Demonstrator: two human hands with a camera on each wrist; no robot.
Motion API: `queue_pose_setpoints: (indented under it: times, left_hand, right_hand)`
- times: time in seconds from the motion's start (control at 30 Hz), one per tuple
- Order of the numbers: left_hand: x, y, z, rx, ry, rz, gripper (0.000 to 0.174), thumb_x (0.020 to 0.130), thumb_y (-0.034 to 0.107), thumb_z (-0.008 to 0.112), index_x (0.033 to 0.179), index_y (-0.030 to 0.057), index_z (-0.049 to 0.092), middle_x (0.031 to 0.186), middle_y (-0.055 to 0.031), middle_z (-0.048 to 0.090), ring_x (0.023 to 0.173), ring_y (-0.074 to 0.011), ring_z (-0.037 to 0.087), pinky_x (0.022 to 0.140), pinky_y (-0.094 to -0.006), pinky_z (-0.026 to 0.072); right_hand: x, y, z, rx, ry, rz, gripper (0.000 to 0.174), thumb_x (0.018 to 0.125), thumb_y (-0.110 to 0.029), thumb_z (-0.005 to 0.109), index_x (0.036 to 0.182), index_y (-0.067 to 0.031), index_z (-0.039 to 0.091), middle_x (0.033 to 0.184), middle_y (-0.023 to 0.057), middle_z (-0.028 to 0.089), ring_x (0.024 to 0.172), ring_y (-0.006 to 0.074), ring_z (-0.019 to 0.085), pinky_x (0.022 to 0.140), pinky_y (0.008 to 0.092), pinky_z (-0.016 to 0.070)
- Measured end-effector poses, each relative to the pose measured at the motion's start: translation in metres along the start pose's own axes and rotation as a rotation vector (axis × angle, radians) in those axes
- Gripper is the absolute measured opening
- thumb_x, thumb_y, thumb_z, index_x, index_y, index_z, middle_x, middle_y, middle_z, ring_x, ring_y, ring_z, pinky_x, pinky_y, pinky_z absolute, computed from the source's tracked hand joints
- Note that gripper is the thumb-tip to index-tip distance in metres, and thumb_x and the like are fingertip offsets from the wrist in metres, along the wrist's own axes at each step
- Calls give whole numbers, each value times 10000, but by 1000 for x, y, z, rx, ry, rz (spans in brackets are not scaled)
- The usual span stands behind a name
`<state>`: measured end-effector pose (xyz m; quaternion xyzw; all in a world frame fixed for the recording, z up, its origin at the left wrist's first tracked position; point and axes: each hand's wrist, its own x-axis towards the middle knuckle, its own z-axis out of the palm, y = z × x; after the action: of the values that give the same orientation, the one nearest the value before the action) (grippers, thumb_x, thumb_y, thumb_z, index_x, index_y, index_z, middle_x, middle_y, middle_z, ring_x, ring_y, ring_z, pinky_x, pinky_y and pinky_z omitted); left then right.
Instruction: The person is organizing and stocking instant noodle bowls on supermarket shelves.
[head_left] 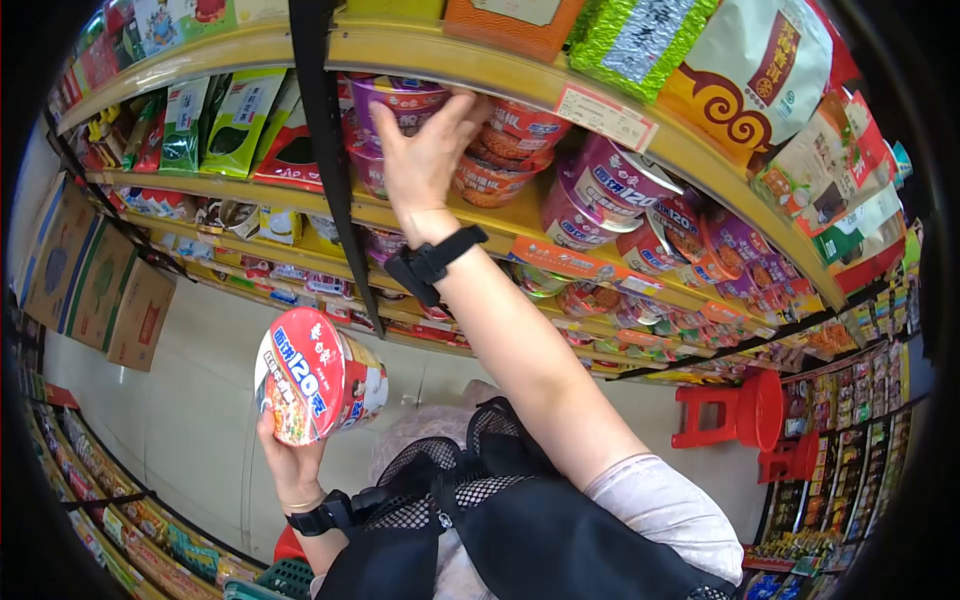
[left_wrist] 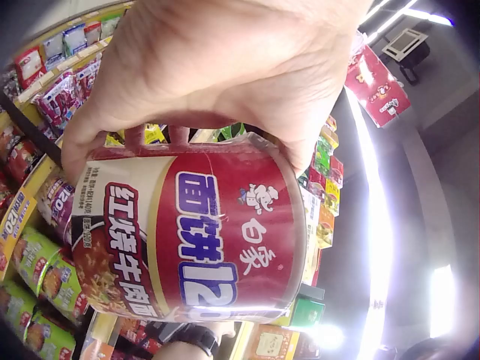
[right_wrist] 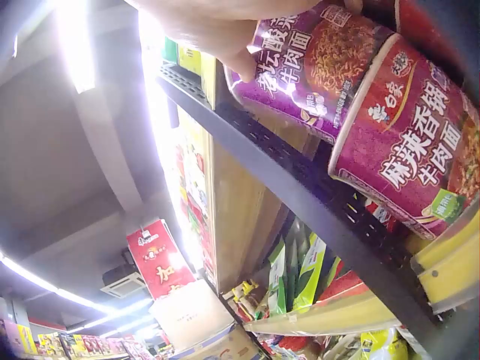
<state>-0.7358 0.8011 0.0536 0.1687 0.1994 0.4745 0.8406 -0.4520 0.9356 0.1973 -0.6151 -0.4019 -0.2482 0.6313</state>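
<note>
A red and white noodle tub (head_left: 310,375) is held in the left hand (head_left: 292,465) low in front of the body. The left wrist view shows this tub (left_wrist: 217,232) from the side, with the left hand (left_wrist: 225,67) curled round it. At the shelf, the right hand (head_left: 425,160) grips the upper purple noodle tub (head_left: 400,100), its thumb on the front. In the right wrist view the right hand (right_wrist: 202,26) lies against that purple tub (right_wrist: 307,67), which rests on another purple tub (right_wrist: 409,135); part of the hand is out of view.
Stacked red tubs (head_left: 495,180) stand right of the purple ones, and a black shelf post (head_left: 330,150) rises to their left. A yellow shelf edge (head_left: 480,75) runs above. Red stools (head_left: 735,412), a green basket (head_left: 285,578) and cartons (head_left: 140,315) stand lower down.
</note>
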Motion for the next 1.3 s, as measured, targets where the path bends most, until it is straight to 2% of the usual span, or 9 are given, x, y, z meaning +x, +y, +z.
queue_pose_setpoints:
  times: [0.1, 0.17, 0.2, 0.3, 0.43, 0.57, 0.67, 0.83, 1.3]
  left_hand:
    - [1, 1, 1, -1, 23, -19, 593, 854, 404, 503, 1316, 57, 369, 1291, -85, 479, 1170, -228, 476, 962, -435, 389]
    - [1, 2, 3, 16, 47, 10, 596, 850, 415, 506, 1320, 75, 370, 1294, -73, 478, 1170, -224, 471, 955, -447, 384]
    - [2, 5, 2, 35, 51, 5, 601, 848, 427, 508, 1322, 86, 368, 1291, -67, 479, 1163, -219, 473, 949, -459, 385]
    - [6, 10, 8, 71, 16, -7, 602, 848, 435, 507, 1324, 95, 366, 1292, -64, 473, 1167, -220, 468, 948, -472, 381]
    - [12, 8, 17, 113, -23, -32, 609, 849, 449, 502, 1328, 101, 358, 1308, -63, 453, 1190, -226, 443, 955, -497, 367]
    - [25, 0, 24, 168, -58, -84, 614, 853, 464, 482, 1333, 104, 350, 1317, -68, 442, 1201, -236, 431, 963, -500, 359]
    - [34, -2, 38, 187, -111, -132, 617, 856, 460, 476, 1337, 97, 346, 1325, -73, 435, 1204, -237, 428, 967, -496, 360]
    - [47, -32, 77, 224, -164, -202, 624, 852, 433, 502, 1339, 77, 343, 1332, -87, 431, 1204, -242, 433, 975, -475, 363]
    - [24, -84, 127, 305, -174, -184, 632, 846, 448, 501, 1342, 93, 332, 1312, -88, 450, 1170, -252, 461, 898, -498, 410]
  right_hand:
    - [1, 1, 7, -45, -79, 55, 772, 747, -248, 686, 1325, 11, 244, 1310, 360, 248, 1196, 494, 291, 1006, 496, 262]
    - [-2, 1, 1, 111, -285, 163, 722, 766, -168, 652, 1331, 6, 237, 1351, 352, 206, 1238, 490, 250, 1021, 487, 253]
    - [-5, 1, 2, 107, -168, 23, 691, 778, -82, 609, 1344, -3, 220, 1382, 327, 183, 1258, 479, 237, 1024, 475, 255]
    - [-16, 8, -12, 247, -209, 23, 678, 800, -18, 548, 1356, 36, 163, 1356, 297, 247, 1280, 423, 256, 1053, 442, 237]
    - [-28, 19, -75, 343, -240, 62, 580, 798, 6, 555, 1306, 9, 274, 1238, 175, 381, 1132, 276, 448, 936, 352, 387]
    - [-12, 68, -153, 191, 77, 50, 484, 783, 2, 594, 1196, -29, 344, 1211, 110, 380, 1038, 196, 461, 877, 324, 400]
    - [9, 89, -179, 103, 255, 81, 589, 763, -60, 676, 1226, -27, 313, 1233, 120, 367, 1099, 216, 423, 926, 359, 357]
    - [49, 103, -204, 40, 36, 192, 1099, 615, -175, 819, 1356, 81, 50, 1378, 273, 237, 1287, 324, 279, 1067, 355, 233]
    - [54, 115, -185, 50, -87, 236, 1089, 583, -156, 810, 1363, 75, 86, 1320, 300, 300, 1235, 419, 318, 1034, 427, 274]
